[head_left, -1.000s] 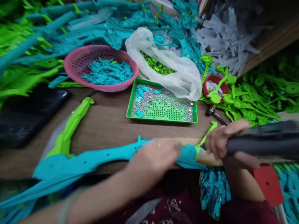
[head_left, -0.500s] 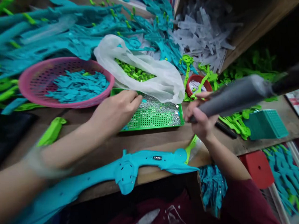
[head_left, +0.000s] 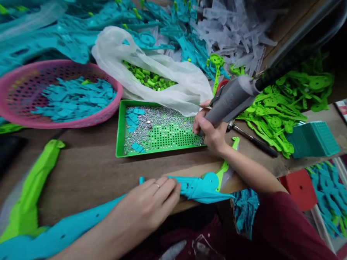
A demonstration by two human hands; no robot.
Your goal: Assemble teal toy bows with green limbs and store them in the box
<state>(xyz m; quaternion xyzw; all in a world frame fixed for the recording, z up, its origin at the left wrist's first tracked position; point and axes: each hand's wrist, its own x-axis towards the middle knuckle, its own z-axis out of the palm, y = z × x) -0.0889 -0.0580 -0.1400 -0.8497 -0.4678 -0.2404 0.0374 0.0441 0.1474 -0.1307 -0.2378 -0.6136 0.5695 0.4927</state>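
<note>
A long turquoise plastic shell (head_left: 87, 218) lies along the table's front edge, a lime-green piece (head_left: 223, 170) at its right end. Over its middle rests my left hand (head_left: 154, 202), fingers drawn together with the tips down at the shell; whatever they pinch is hidden. My right hand (head_left: 211, 132) is wrapped round a grey electric screwdriver (head_left: 232, 97), held tilted above the right end of a green tray (head_left: 118, 136). Small silver screws (head_left: 172, 113) and a few turquoise bits lie in that tray.
At the left stands a pink basket (head_left: 12, 119) of turquoise pieces. A white bag (head_left: 185, 88) of green parts leans over the tray. Lime-green parts (head_left: 271, 117), a black-handled tool (head_left: 255, 141) and a teal basket (head_left: 313, 140) lie right. Clear strips (head_left: 226, 30) pile up behind.
My left hand has moved from the screw tray down to the turquoise shell. The screwdriver in my right hand has shifted left and tilted more steeply. The camera view has shifted slightly.
</note>
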